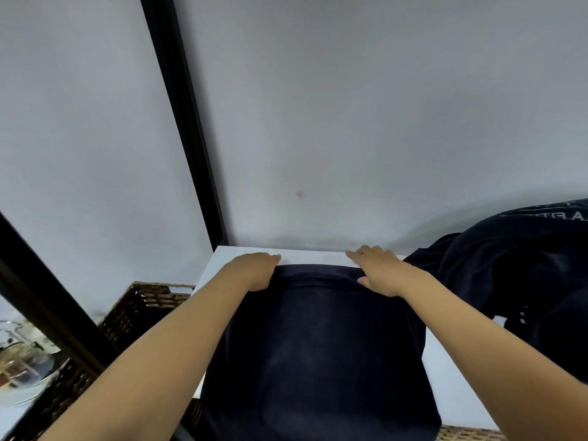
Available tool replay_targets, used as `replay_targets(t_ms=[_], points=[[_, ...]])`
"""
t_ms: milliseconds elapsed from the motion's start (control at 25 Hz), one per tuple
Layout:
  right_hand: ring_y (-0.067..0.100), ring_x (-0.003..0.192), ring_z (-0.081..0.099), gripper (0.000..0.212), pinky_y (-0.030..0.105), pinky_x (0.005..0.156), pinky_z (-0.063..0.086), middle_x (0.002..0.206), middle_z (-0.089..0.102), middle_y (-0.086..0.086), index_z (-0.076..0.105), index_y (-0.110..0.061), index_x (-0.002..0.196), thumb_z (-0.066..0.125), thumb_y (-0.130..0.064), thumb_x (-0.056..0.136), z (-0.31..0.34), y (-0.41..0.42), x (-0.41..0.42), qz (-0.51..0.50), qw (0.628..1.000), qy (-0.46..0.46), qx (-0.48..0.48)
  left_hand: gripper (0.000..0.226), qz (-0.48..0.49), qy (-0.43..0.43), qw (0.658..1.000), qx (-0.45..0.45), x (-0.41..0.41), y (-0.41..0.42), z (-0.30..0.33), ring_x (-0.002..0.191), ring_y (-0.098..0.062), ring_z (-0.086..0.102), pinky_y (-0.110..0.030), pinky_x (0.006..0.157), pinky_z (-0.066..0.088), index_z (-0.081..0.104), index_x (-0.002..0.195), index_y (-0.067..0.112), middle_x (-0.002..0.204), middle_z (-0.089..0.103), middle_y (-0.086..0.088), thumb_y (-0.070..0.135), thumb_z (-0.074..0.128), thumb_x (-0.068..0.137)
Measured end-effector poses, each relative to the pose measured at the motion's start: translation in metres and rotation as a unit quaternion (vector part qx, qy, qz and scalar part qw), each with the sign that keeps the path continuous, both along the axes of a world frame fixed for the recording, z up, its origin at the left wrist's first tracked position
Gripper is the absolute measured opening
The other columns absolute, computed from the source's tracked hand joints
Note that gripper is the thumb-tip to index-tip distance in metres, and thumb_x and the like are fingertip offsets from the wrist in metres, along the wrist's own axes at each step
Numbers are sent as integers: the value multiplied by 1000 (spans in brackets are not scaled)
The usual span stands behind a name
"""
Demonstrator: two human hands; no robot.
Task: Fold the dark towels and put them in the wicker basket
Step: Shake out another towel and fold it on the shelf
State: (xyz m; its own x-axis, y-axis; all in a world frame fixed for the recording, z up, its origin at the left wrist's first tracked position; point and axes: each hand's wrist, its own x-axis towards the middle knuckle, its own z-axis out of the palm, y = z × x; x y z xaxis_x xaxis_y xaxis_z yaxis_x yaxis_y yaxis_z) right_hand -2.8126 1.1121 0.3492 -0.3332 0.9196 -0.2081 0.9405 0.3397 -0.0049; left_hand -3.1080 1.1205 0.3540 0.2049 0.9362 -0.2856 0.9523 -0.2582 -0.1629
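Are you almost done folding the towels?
Not yet. Something dark already lies in the wicker basket, perhaps a finished towel, though that's hard to tell. The left hand and right hand hold the far edge of one dark towel spread on the white table. A dark heap on the right remains.

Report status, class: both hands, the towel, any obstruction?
Left hand grips the towel at its far edge; right hand rests flat there. Towel spread on white table. Wicker basket at left. Dark pile at right, clear.
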Motion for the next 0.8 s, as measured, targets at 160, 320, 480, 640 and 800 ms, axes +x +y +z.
replay_targets(t_ms=[160, 320, 480, 640, 800], points=[[24, 119, 55, 45, 40, 100, 46, 138, 52, 2, 48, -18, 137, 56, -27, 94, 8, 7, -7, -15, 990, 27, -135, 28, 12, 7, 994, -109, 3, 8, 23, 101, -25, 63, -34, 80, 52, 60, 116, 13, 114, 64, -3, 24, 63, 90], [21, 89, 55, 34, 30, 65, 41, 112, 60, 3, 51, -14, 117, 62, -30, 89, 21, 5, -20, -19, 985, -28, -166, 16, -3, -47, 987, -154, 4, 8, 22, 80, -18, 54, -32, 66, 42, 48, 85, 23, 91, 55, 7, 27, 63, 84], [24, 86, 48, 28, 33, 63, 37, 101, 53, 2, 45, -16, 112, 60, -26, 91, 12, 15, -30, 6, 994, -94, 49, 8, -34, -146, 989, -19, -6, 17, 8, 88, -21, 54, -34, 69, 43, 52, 92, 20, 95, 54, 3, 17, 58, 87], [24, 68, 42, 25, 32, 52, 32, 83, 49, 2, 54, -15, 101, 66, -5, 81, -20, 14, -40, -4, 973, -93, 209, 20, -60, -112, 974, 188, -4, 3, -24, 100, -24, 50, -32, 63, 30, 57, 106, 15, 104, 54, -2, 10, 55, 87], [24, 66, 51, 33, 32, 59, 30, 77, 55, 2, 58, -14, 84, 81, -16, 61, -28, -8, -30, 31, 974, -40, 223, 10, -52, -150, 967, 197, -9, -23, -33, 90, -21, 45, -32, 71, 26, 50, 85, 18, 87, 46, 6, 24, 55, 79]])
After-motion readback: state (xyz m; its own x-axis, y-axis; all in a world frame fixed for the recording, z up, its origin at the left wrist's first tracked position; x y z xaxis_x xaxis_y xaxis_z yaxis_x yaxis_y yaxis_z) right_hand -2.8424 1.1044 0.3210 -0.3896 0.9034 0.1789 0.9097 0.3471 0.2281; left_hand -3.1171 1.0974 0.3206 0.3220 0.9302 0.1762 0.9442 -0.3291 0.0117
